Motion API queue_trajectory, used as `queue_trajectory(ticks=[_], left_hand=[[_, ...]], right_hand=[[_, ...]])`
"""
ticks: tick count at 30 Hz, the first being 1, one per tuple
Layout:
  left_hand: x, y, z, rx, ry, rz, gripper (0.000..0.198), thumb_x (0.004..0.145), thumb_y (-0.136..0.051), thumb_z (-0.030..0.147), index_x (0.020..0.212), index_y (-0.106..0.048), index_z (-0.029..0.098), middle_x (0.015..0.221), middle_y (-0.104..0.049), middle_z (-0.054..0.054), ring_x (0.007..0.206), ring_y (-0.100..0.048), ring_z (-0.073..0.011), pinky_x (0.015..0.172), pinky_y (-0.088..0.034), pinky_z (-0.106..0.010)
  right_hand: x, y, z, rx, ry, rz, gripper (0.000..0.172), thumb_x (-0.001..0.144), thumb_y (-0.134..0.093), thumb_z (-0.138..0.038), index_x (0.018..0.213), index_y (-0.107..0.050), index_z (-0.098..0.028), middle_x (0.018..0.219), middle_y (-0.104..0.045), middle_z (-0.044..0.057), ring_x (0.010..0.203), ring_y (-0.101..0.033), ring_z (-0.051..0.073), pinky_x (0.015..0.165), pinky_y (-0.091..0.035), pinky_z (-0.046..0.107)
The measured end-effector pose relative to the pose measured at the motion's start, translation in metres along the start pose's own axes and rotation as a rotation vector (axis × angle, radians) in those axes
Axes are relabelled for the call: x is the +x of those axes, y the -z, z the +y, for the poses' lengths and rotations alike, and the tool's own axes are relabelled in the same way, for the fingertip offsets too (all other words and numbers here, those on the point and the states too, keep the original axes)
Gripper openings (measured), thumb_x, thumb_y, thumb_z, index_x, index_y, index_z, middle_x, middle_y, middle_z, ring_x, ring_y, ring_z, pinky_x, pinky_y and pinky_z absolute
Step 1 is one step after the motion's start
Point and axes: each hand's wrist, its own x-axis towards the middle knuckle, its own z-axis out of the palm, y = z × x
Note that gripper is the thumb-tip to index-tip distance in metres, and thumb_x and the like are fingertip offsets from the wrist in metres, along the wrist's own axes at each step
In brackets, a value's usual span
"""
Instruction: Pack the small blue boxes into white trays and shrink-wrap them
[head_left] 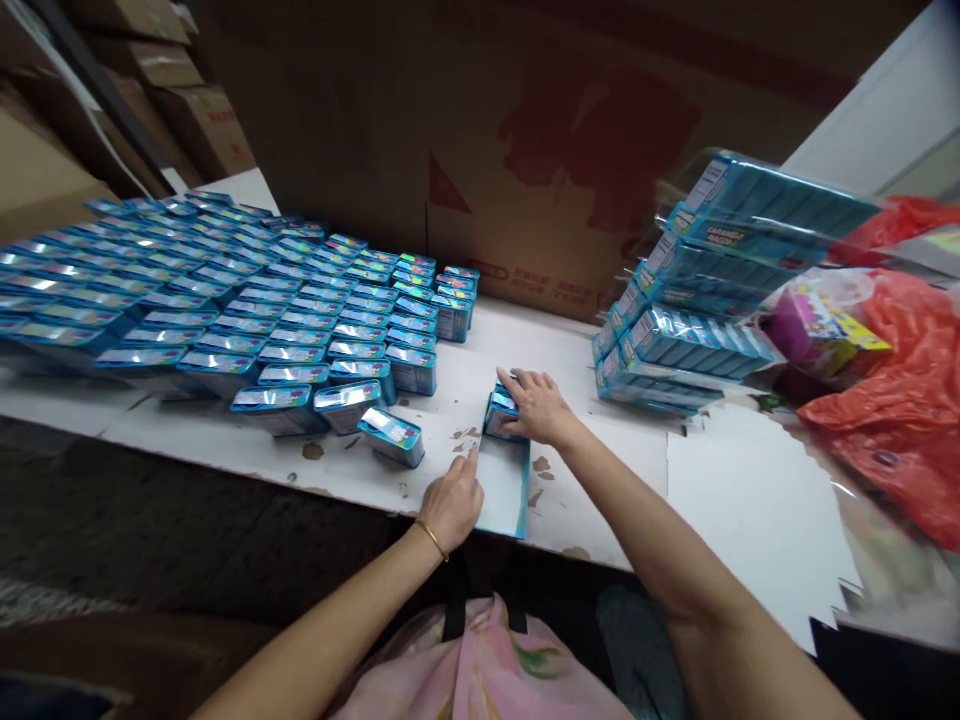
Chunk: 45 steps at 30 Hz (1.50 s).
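Note:
A shallow tray [523, 490] with blue edges and a white inside lies near the table's front edge. One or more small blue boxes [501, 402] stand in its far end, with my right hand [538, 405] over them, fingers spread and touching their tops. My left hand [454, 495] is at the tray's left edge, index finger stretched along it and the other fingers curled; what they hold, if anything, is hidden. To its left, a single blue box [391, 437] stands in front of many rows of similar boxes [292, 352].
Wrapped packs of blue boxes [697, 340] are stacked at the right. Beside them lie white card sheets [750, 500] and red plastic bags [915, 370]. A large brown carton [525, 150] walls off the back of the white table [360, 475].

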Motion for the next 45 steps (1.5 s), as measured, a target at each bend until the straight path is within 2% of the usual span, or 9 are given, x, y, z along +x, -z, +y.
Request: queue_trajectory(ticks=[4, 7, 10, 15, 23, 27, 32, 38, 45], left_hand=[[-0.024, 0.016, -0.02, -0.239, -0.011, 0.131, 0.04, 0.086, -0.034, 0.034, 0.122, -0.044, 0.018, 0.097, -0.055, -0.008, 0.091, -0.055, -0.018, 0.081, -0.044, -0.03], [-0.045, 0.031, -0.054, -0.342, 0.124, 0.342, 0.029, 0.085, -0.037, 0.034, 0.104, -0.053, 0.019, 0.088, -0.055, -0.005, 0.079, -0.055, -0.0153, 0.075, -0.046, -0.029], [-0.056, 0.05, -0.091, -0.362, 0.284, 0.548, 0.033, 0.081, -0.045, 0.036, 0.108, -0.047, 0.018, 0.083, -0.051, -0.002, 0.063, -0.052, -0.011, 0.062, -0.047, -0.026], [-0.042, 0.092, -0.125, -0.213, 0.194, 0.81, 0.057, 0.074, -0.055, 0.031, 0.126, -0.037, 0.017, 0.106, -0.047, -0.009, 0.085, -0.053, -0.0157, 0.074, -0.048, -0.03], [-0.022, 0.108, -0.141, -0.246, 0.144, 0.697, 0.051, 0.079, -0.042, 0.019, 0.13, -0.037, 0.018, 0.118, -0.047, -0.01, 0.105, -0.05, -0.0205, 0.093, -0.041, -0.038], [-0.031, 0.098, -0.144, -0.408, 0.187, 0.661, 0.052, 0.079, -0.04, 0.018, 0.13, -0.036, 0.017, 0.119, -0.05, -0.009, 0.104, -0.052, -0.0191, 0.093, -0.042, -0.036], [-0.035, 0.09, -0.152, -0.427, 0.197, 0.63, 0.051, 0.075, -0.044, 0.017, 0.126, -0.044, 0.02, 0.126, -0.046, -0.007, 0.115, -0.044, -0.0212, 0.101, -0.032, -0.038], [-0.038, 0.071, -0.135, -0.726, 0.298, 0.821, 0.052, 0.076, -0.052, 0.025, 0.126, -0.038, 0.021, 0.112, -0.052, -0.007, 0.098, -0.054, -0.0169, 0.088, -0.043, -0.034], [-0.033, 0.016, -0.037, -0.515, -0.039, 0.277, 0.043, 0.078, -0.051, 0.033, 0.119, -0.047, 0.021, 0.101, -0.052, -0.007, 0.094, -0.052, -0.0186, 0.082, -0.045, -0.034]], right_hand=[[0.005, 0.02, -0.035, 0.083, 0.124, 0.094, 0.087, 0.069, -0.045, -0.068, 0.138, -0.018, -0.022, 0.143, -0.02, 0.01, 0.129, -0.015, 0.031, 0.102, -0.013, 0.052], [0.012, 0.02, -0.093, 0.242, 0.236, 0.221, 0.079, 0.074, -0.045, -0.062, 0.136, -0.022, -0.019, 0.136, -0.031, 0.012, 0.124, -0.028, 0.025, 0.101, -0.025, 0.041], [0.025, 0.003, -0.141, 0.307, 0.255, 0.158, 0.068, 0.078, -0.049, -0.05, 0.132, -0.028, -0.014, 0.117, -0.048, 0.013, 0.109, -0.043, 0.023, 0.089, -0.039, 0.036], [0.043, -0.016, -0.148, 0.282, 0.346, 0.148, 0.041, 0.081, -0.05, -0.026, 0.12, -0.043, -0.017, 0.105, -0.053, 0.008, 0.096, -0.048, 0.019, 0.083, -0.041, 0.032], [0.074, -0.02, -0.17, 0.137, 0.526, 0.393, 0.053, 0.081, -0.048, -0.022, 0.13, -0.031, -0.012, 0.136, -0.032, 0.013, 0.128, -0.019, 0.025, 0.103, -0.021, 0.042], [0.078, -0.019, -0.18, 0.077, 0.567, 0.386, 0.057, 0.08, -0.048, -0.024, 0.131, -0.027, -0.01, 0.131, -0.037, 0.016, 0.125, -0.024, 0.026, 0.104, -0.016, 0.045], [0.086, -0.012, -0.194, 0.134, 0.492, 0.269, 0.081, 0.07, -0.06, -0.043, 0.133, -0.021, -0.011, 0.122, -0.04, 0.016, 0.109, -0.037, 0.027, 0.092, -0.034, 0.044], [0.039, 0.014, -0.157, 0.295, 0.404, 0.231, 0.083, 0.068, -0.059, -0.051, 0.134, -0.021, -0.017, 0.122, -0.04, 0.013, 0.106, -0.039, 0.026, 0.086, -0.039, 0.042], [-0.082, 0.03, -0.045, 0.43, 0.198, 0.374, 0.084, 0.068, -0.064, -0.042, 0.137, -0.02, -0.025, 0.125, -0.038, 0.011, 0.113, -0.038, 0.026, 0.093, -0.036, 0.042]])
